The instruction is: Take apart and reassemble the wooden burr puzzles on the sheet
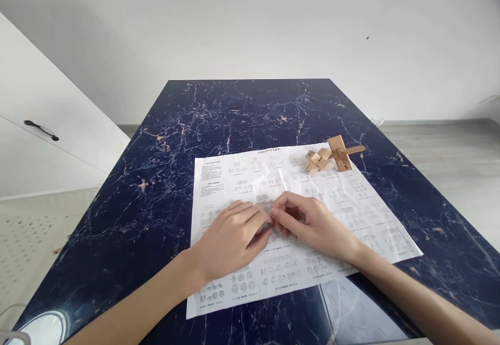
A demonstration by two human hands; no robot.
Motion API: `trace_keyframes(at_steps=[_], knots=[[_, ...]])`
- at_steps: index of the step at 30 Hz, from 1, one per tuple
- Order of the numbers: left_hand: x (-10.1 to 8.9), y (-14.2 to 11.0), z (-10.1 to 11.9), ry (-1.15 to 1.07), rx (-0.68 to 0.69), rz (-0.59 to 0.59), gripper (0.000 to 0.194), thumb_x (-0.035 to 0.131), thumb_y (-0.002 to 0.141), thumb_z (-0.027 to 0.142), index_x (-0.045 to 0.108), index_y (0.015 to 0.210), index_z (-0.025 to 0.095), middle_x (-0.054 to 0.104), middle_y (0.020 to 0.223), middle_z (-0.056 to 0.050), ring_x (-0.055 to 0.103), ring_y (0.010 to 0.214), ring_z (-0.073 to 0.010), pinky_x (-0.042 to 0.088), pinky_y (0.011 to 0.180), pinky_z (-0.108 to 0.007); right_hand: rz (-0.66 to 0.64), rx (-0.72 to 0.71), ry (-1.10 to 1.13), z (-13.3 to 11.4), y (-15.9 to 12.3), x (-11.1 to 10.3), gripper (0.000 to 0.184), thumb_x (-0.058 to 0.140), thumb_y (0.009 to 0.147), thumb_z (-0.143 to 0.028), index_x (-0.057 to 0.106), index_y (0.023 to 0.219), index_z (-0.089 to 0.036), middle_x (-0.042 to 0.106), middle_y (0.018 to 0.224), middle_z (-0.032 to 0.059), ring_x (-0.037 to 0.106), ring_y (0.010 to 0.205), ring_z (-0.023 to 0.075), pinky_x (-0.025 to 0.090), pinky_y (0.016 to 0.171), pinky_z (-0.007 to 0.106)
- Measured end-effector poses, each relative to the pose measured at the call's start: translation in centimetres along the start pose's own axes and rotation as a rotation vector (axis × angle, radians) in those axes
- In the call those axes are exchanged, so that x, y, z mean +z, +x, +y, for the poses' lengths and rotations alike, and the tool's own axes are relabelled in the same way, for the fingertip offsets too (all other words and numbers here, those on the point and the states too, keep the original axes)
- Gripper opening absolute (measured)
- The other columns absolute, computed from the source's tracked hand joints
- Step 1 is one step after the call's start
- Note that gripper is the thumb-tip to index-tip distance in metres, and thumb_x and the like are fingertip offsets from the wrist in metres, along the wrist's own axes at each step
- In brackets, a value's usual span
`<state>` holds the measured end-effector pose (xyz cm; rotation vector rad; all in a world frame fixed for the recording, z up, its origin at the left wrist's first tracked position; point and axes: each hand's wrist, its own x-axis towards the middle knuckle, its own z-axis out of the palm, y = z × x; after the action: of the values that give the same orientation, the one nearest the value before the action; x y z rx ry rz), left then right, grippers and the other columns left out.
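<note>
A large white instruction sheet [219,178], printed with small diagrams and text, lies on the table. My left hand [238,235] rests over its middle with the fingers curled and the back of the hand up. Touching or almost touching it at the fingertips is my right hand [308,225], whose thumb and index finger are pinched together. Whatever lies within either hand, if anything, is hidden. On the sheet's far right edge sit a wooden interlocking puzzle [319,161] and, beside it, a cross-shaped set of flat wooden pieces [340,153] marked with a 2.
The dark blue marbled table [242,111] reaches toward a pale wall. A white cabinet [42,100] with a black handle stands at the left. At the near edge are a shiny grey panel [359,308] and a round whitish object [45,328].
</note>
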<state>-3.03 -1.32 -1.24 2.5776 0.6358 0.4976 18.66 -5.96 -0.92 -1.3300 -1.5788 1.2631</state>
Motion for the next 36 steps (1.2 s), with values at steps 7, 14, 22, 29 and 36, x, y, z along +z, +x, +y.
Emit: trace_keyframes(at_steps=[7,14,22,29,36], knots=[[-0.2,0.2,-0.3,-0.081,-0.063,-0.012,0.017,0.061,0.103,0.021,0.058,0.086,0.021,0.058,0.075,0.002,0.058,0.071,-0.0176,0.053,0.082,-0.039,-0.054,0.072,0.219,-0.1,0.2,-0.3,0.034,0.062,0.106,-0.052,0.060,0.088,-0.024,0.067,0.076,-0.0009,0.059,0.061,0.0134,0.046,0.059,0.030],[-1.2,0.4,-1.1,-0.174,-0.091,-0.027,0.010,0.060,0.106,0.026,0.068,0.104,0.021,0.064,0.078,0.001,0.062,0.075,-0.0176,0.054,0.082,-0.037,-0.064,0.095,0.272,-0.6,0.3,-0.2,0.038,0.065,0.105,-0.055,0.062,0.087,-0.022,0.067,0.076,-0.0007,0.059,0.061,0.0126,0.047,0.059,0.029],[-2.3,0.3,-2.6,-0.147,-0.125,0.004,0.012,0.059,0.107,0.025,0.070,0.109,0.021,0.065,0.080,0.002,0.061,0.073,-0.0162,0.055,0.080,-0.035,-0.131,0.092,0.269,-0.4,-0.2,0.2,0.035,0.061,0.107,-0.055,0.063,0.094,-0.023,0.069,0.079,0.0002,0.060,0.063,0.0135,0.049,0.060,0.029],[-1.7,0.1,-2.5,-0.054,-0.090,0.005,0.014,0.057,0.108,0.027,0.069,0.110,0.020,0.065,0.080,0.001,0.065,0.080,-0.0189,0.054,0.084,-0.039,-0.103,0.066,0.161,-0.2,-0.3,0.9,0.031,0.057,0.109,-0.051,0.061,0.093,-0.024,0.069,0.078,0.0005,0.060,0.063,0.0147,0.048,0.058,0.029],[-1.8,0.0,-2.1,0.010,-0.071,0.021,0.016,0.056,0.109,0.030,0.068,0.108,0.020,0.067,0.084,-0.001,0.065,0.081,-0.0200,0.055,0.081,-0.038,-0.103,0.083,0.189,-0.3,-0.3,0.8,0.032,0.057,0.109,-0.052,0.061,0.094,-0.024,0.068,0.077,0.0004,0.060,0.062,0.0150,0.049,0.058,0.030]])
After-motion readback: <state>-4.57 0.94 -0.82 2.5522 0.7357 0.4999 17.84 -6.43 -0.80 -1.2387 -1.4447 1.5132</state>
